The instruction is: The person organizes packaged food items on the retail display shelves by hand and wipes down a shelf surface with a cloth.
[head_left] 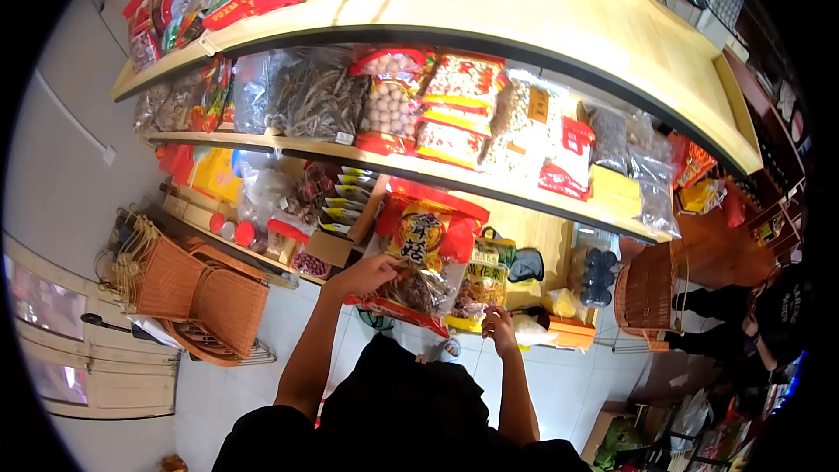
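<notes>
A large red bag of dried food with a clear window (419, 249) is held in front of the lower shelf, tilted. My left hand (367, 276) is closed on its left side, fingers curled against the clear front. Beside it on the right is a smaller yellow bag of dried food (486, 275), partly overlapped by the red one. My right hand (500, 330) has its fingers curled at the lower right corner of the yellow bag and grips it there.
The middle shelf (350, 156) bears several packed bags, among them a red bag of round nuts (393, 100). Small jars (245, 232) and an open cardboard box (328, 249) sit lower left. Wicker baskets (197, 293) stand at left, another basket (642, 293) at right near a person in black (778, 315).
</notes>
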`<state>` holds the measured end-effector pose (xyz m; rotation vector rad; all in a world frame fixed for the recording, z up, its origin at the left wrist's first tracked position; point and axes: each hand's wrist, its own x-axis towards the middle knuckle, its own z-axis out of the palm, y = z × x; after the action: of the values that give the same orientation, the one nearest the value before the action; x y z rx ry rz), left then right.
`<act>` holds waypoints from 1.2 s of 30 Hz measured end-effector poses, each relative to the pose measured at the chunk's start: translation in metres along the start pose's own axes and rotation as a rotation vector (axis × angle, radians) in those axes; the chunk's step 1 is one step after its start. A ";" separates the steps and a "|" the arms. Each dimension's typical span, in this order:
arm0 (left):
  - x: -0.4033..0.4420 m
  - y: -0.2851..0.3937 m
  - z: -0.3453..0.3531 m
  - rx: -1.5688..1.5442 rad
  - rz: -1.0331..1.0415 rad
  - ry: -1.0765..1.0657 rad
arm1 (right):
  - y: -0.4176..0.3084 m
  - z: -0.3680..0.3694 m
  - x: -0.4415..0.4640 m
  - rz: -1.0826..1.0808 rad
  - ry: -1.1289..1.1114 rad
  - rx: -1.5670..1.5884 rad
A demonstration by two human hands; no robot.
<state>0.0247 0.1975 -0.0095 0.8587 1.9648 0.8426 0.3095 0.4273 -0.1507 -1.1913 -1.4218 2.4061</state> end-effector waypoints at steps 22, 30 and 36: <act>-0.056 0.092 -0.423 -0.057 0.993 1.103 | -0.292 0.318 -0.049 -1.058 -0.018 -0.538; -0.012 0.111 -0.527 0.365 0.851 1.302 | -0.400 0.439 -0.051 -1.395 -0.083 -0.656; -0.025 0.101 -0.480 0.399 0.969 1.489 | -0.412 0.465 -0.046 -1.417 -0.138 -0.770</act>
<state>-0.3518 0.1159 0.2957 1.7893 3.0011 2.1105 -0.0868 0.3114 0.3165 0.1455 -2.1675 0.9635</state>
